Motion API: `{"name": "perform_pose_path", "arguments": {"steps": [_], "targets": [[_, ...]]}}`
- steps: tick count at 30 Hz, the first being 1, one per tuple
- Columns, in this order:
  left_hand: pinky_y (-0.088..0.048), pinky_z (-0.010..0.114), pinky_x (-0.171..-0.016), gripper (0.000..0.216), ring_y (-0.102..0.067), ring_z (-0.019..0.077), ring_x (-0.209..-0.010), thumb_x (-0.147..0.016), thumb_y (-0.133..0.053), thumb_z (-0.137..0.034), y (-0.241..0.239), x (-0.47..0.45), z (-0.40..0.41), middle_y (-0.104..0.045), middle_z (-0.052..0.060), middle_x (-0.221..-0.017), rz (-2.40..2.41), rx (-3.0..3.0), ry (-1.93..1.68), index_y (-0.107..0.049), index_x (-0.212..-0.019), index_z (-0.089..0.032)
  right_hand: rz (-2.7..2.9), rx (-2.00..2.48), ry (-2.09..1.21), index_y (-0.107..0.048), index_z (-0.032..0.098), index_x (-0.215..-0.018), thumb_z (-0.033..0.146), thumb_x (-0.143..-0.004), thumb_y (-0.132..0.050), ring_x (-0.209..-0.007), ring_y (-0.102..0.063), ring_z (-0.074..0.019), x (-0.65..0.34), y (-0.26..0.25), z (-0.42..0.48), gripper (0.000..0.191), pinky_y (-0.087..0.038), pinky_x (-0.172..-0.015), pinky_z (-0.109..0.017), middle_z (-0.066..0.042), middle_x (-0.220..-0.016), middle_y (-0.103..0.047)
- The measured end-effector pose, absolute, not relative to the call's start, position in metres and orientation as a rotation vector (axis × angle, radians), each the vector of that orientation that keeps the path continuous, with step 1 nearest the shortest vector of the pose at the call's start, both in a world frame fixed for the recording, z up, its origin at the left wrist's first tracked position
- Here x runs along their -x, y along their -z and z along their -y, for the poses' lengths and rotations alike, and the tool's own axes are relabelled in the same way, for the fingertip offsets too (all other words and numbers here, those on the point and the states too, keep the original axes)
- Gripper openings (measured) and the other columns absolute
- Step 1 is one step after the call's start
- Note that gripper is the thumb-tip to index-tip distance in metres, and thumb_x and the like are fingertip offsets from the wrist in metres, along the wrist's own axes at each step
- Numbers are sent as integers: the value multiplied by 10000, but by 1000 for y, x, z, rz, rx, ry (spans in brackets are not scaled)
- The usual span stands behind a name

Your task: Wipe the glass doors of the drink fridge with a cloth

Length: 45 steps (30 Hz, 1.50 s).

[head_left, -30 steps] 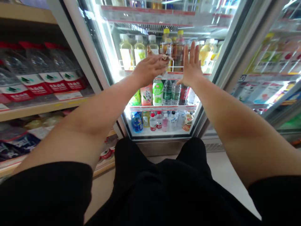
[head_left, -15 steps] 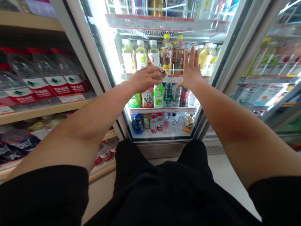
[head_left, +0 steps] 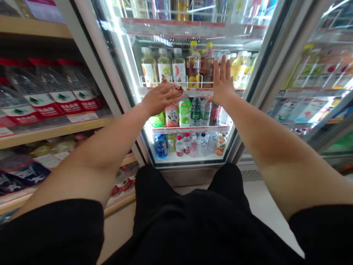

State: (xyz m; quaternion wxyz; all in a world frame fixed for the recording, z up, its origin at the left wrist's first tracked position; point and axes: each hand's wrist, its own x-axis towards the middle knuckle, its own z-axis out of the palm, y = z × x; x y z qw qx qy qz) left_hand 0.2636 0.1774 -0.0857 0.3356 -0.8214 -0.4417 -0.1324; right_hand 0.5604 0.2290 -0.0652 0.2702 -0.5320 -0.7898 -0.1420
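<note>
My left hand (head_left: 162,98) lies palm-down against the glass door (head_left: 176,39) of a lit drinks cooler. Under its fingers is a crumpled, brownish-white cloth (head_left: 179,87), mostly hidden, with bits showing at the fingertips and by the thumb. My right hand (head_left: 224,84) is spread on the same glass to the right, fingers pointing up, holding nothing. Behind the glass, bottles with yellow caps (head_left: 193,60) stand between the two hands. A green-and-white bottle (head_left: 184,112) shows on the shelf below.
To the left, an open shelf (head_left: 60,130) holds large red-capped water bottles (head_left: 70,88). Another cooler door with drinks (head_left: 317,77) is on the right. Small bottles (head_left: 179,145) stand on the cooler's bottom level. My knees are close to the cooler's base (head_left: 190,176).
My left hand has slid left across the glass with the cloth. My right hand stays spread at nearly the same spot. The view has shifted slightly.
</note>
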Motion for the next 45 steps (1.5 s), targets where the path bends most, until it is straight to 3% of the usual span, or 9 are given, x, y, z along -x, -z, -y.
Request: {"name": "perform_pose_path", "arguments": {"steps": [7,14,17,22,28,30,37,42,45], "targets": [[-159,589,-1349,538,-108,251,-1571,-1083,-399,-313,52,-242,-183,-217,-38,-1753,1341,1820,723,-396,-1597,-156,2113,1402,349,131,146,-1694,467,-795,-850,-1644,172,-380,-561,66,-232,1368,-127,-1327,-670,-104,-1763,218],[-277,461,-1337,414,-334,183,-1552,-1032,-476,-365,100,-240,-167,-578,-73,-1537,1122,2155,327,-612,-1422,-344,2116,1373,351,130,176,-1698,497,-771,-865,-1635,184,-406,-561,68,-237,1397,-126,-1314,-704,-82,-1772,201],[-262,499,-1341,446,-276,189,-1575,-1087,-351,-350,86,-224,-165,-450,-70,-1650,1196,2039,441,-576,-1463,-268,2095,1376,308,121,236,-1706,552,-784,-841,-1632,206,-386,-561,69,-238,1370,-101,-1330,-687,-38,-1787,162],[-150,529,-1362,812,-117,273,-1579,-947,-485,-712,86,-212,-164,-398,-126,-1672,1368,1830,583,-380,-1608,-251,2126,1369,358,125,101,-1694,477,-797,-837,-1637,173,-409,-562,69,-236,1369,-149,-1311,-700,-148,-1759,218],[-283,435,-1343,460,-349,191,-1569,-1049,-390,-334,131,-218,-152,-567,-48,-1559,1174,2140,362,-606,-1455,-337,2103,1414,390,171,246,-1697,449,-725,-897,-1631,182,-398,-561,69,-242,1458,-145,-1313,-713,-59,-1771,205],[-306,448,-1333,479,-374,196,-1560,-1079,-308,-268,119,-213,-152,-560,-12,-1568,1176,2117,431,-645,-1417,-308,2115,1430,405,155,204,-1701,388,-719,-913,-1633,173,-401,-560,69,-242,1463,-160,-1321,-686,-91,-1769,208],[-181,568,-1359,507,-197,252,-1600,-1101,-293,-330,90,-211,-156,-271,7,-1743,1394,1836,685,-479,-1531,-136,2097,1404,410,111,108,-1699,381,-851,-821,-1632,158,-432,-559,69,-240,1289,-159,-1304,-684,-160,-1772,182],[-272,533,-1331,485,-267,227,-1598,-1088,-271,-276,132,-221,-152,-466,24,-1639,1327,1980,554,-600,-1434,-193,2098,1445,402,138,143,-1696,271,-732,-923,-1629,186,-409,-558,70,-240,1440,-139,-1320,-664,-146,-1767,211],[-273,544,-1322,518,-276,219,-1580,-1108,-204,-304,114,-213,-159,-451,14,-1648,1310,1944,598,-594,-1426,-182,2112,1429,416,137,123,-1693,237,-764,-894,-1631,168,-422,-559,69,-237,1393,-159,-1306,-680,-173,-1758,220]]}}
